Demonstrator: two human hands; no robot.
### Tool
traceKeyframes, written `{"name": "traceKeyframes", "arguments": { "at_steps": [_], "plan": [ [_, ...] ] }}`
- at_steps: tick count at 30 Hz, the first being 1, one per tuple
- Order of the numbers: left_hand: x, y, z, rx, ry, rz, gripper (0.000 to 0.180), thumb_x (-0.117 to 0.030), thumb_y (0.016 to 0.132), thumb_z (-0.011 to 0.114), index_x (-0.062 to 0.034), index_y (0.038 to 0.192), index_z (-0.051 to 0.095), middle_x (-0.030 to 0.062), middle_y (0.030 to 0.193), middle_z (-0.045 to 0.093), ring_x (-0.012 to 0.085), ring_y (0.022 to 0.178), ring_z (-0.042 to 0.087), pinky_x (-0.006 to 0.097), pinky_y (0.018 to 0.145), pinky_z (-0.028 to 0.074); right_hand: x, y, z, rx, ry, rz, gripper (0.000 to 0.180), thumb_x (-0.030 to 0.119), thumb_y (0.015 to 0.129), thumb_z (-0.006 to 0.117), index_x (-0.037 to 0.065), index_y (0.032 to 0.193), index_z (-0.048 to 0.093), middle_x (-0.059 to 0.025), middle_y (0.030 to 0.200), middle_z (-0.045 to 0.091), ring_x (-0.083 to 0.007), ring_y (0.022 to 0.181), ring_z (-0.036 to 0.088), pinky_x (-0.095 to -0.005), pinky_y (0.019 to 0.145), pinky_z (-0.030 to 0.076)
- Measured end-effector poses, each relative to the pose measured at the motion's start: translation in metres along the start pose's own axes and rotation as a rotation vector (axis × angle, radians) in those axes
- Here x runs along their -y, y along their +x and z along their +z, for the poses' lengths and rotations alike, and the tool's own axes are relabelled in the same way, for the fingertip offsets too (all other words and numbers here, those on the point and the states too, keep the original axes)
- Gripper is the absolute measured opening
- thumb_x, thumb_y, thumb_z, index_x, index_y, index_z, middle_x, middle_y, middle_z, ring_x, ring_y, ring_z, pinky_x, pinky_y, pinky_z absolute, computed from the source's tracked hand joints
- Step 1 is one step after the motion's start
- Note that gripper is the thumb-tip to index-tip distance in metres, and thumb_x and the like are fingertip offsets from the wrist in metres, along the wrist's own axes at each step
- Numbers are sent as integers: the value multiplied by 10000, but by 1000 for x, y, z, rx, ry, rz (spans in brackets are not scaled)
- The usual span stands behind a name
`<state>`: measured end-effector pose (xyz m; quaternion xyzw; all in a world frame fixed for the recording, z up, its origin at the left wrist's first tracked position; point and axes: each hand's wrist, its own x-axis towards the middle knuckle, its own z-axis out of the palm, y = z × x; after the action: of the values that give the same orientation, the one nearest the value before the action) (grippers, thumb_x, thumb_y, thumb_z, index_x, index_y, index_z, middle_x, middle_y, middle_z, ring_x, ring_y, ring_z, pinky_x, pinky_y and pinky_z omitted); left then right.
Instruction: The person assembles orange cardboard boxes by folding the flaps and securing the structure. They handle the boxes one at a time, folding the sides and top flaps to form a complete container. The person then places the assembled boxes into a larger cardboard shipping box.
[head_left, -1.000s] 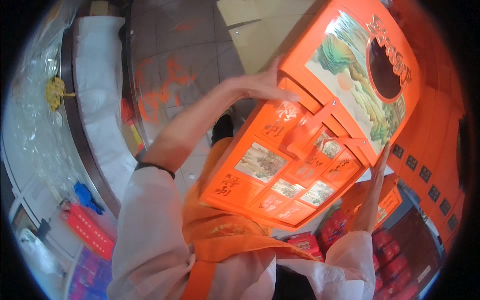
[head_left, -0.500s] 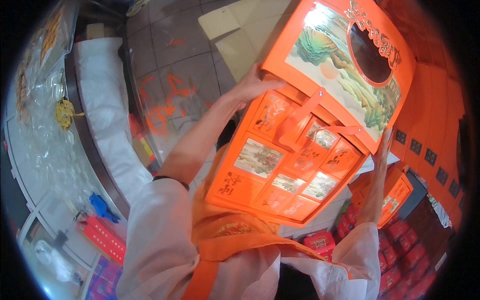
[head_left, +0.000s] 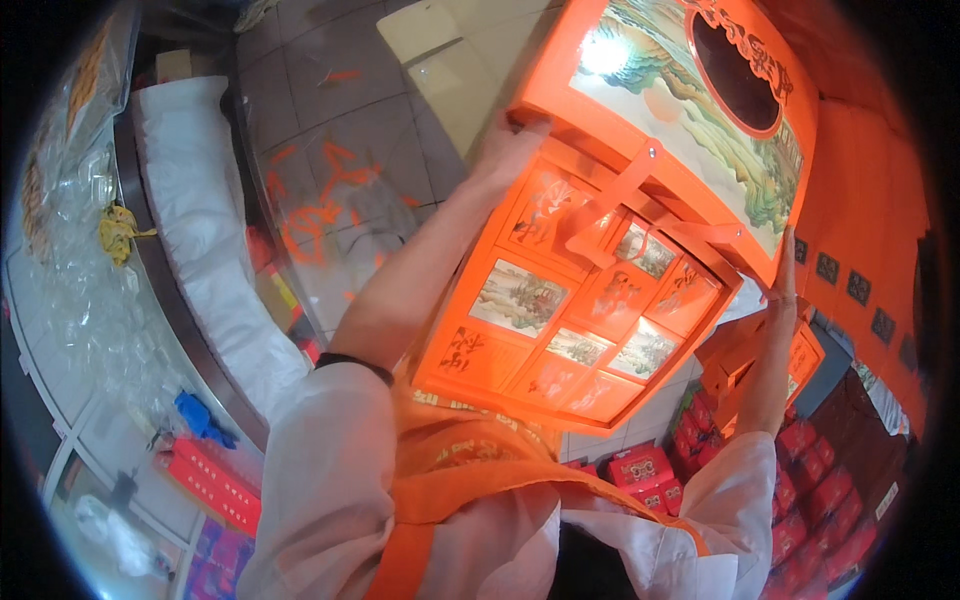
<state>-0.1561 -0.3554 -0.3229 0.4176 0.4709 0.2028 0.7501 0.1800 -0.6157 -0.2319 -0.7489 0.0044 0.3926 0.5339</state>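
The orange gift box [head_left: 705, 182] spans the centre and upper right of the frame, tilted, its left corner grasped by the left hand [head_left: 515, 152] while the right hand [head_left: 783, 285] lies along the opposite corner, an opposed hold that probably steadies its bulk. That second hand is partly hidden, so I cannot tell whether it grips; small printed boxes [head_left: 613, 298] sit snugly packed behind the strap handle [head_left: 612, 203].

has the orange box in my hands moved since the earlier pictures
Yes: the orange box shifted upward in view against the pale sheet behind it; the camera moved too.
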Motion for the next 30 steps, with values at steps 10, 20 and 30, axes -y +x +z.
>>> {"name": "traceKeyframes", "arguments": {
  "at_steps": [10,20,30],
  "plan": [
    [20,-9,5,-92,-22,86,510,-314,775,604,-23,1143,404,105,1028,544,194,941,515,296,811,395,24,-30,2,202,-38,61,571,463,831,451,72,1237,359,-90,1177,463,-183,1007,515,-334,752,487],
    [-39,-3,6,-108,-253,-62,316,-198,794,574,-47,1061,495,55,863,574,129,563,541,254,480,436,34,-44,-4,300,53,146,621,487,804,481,77,1253,353,-109,1191,457,-200,1014,514,-358,776,475],
    [-37,10,-1,-209,59,38,172,-139,832,494,-10,943,524,76,817,571,126,555,528,244,390,387,45,-73,17,167,16,101,567,445,815,494,80,1233,378,-77,1201,456,-177,1050,483,-340,845,434]
  ]
}}
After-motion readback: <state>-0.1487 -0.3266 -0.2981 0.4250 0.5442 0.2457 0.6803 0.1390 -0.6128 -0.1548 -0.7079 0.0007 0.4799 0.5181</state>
